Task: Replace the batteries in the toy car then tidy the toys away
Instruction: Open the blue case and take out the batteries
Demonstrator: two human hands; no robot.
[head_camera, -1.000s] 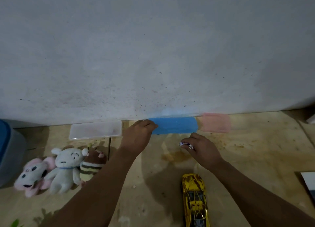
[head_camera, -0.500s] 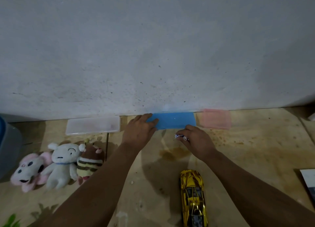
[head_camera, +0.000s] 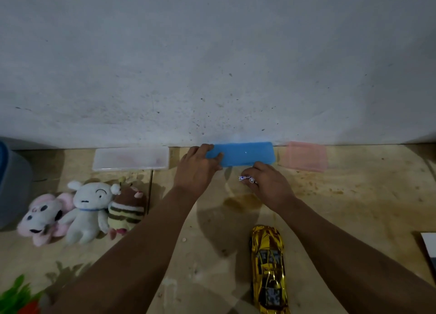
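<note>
Blue plastic marks the flat box (head_camera: 245, 153) lying against the foot of the grey wall (head_camera: 212, 54), just above the centre of the frame. The left hand (head_camera: 197, 169) grips its left end, fingers over the top and thumb on the near edge. The right hand (head_camera: 269, 184) sits just below the box's right end, fingers curled shut around small batteries (head_camera: 246, 178) whose white-and-blue tips stick out to the left.

Low and right of centre, the gold toy car (head_camera: 269, 266) lies on the wooden desk (head_camera: 354, 207), well apart from both hands.

A clear flat box (head_camera: 131, 158) lies left of the blue one along the wall, and a pink translucent box (head_camera: 304, 156) lies to its right. At the left of the frame three plush toys lie side by side: a pink one (head_camera: 42, 217), a white one (head_camera: 88, 210) and a brown striped one (head_camera: 127, 210). A grey bin (head_camera: 11, 184) stands at the far left edge.
</note>
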